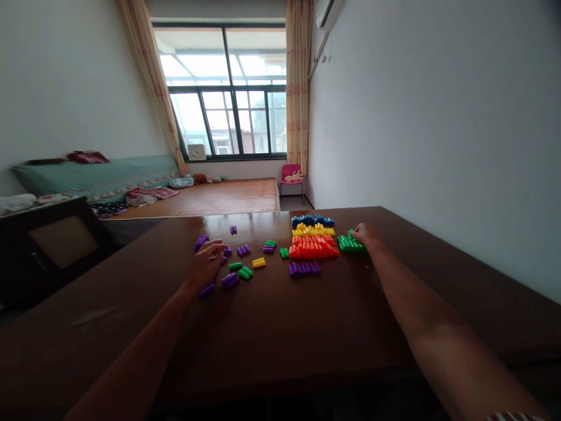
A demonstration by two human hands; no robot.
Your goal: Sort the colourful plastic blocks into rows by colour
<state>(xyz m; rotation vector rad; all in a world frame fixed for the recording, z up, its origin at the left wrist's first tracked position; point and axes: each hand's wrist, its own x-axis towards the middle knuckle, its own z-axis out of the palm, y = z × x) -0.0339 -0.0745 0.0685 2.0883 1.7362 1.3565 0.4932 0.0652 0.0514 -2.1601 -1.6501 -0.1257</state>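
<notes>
My left hand (209, 257) hovers low among loose purple tube-shaped plastic blocks (230, 280) at the left of the table, fingers stretched out and apart; its fingertips are close to a purple block (227, 251). On the right, my right hand (364, 233) pinches a small green block at the back of a green group (350, 244). Beside that group stand packed rows of blue (313, 221), yellow (324, 231) and orange-red blocks (313, 248). A row of purple blocks (305, 268) lies in front of them.
Scattered between my hands are green blocks (245, 272), a yellow pair (259, 263) and more purple blocks (243, 250). The dark brown table (272, 327) runs close to the right wall. Beyond it are a bed (236, 196) and a pink chair (291, 171).
</notes>
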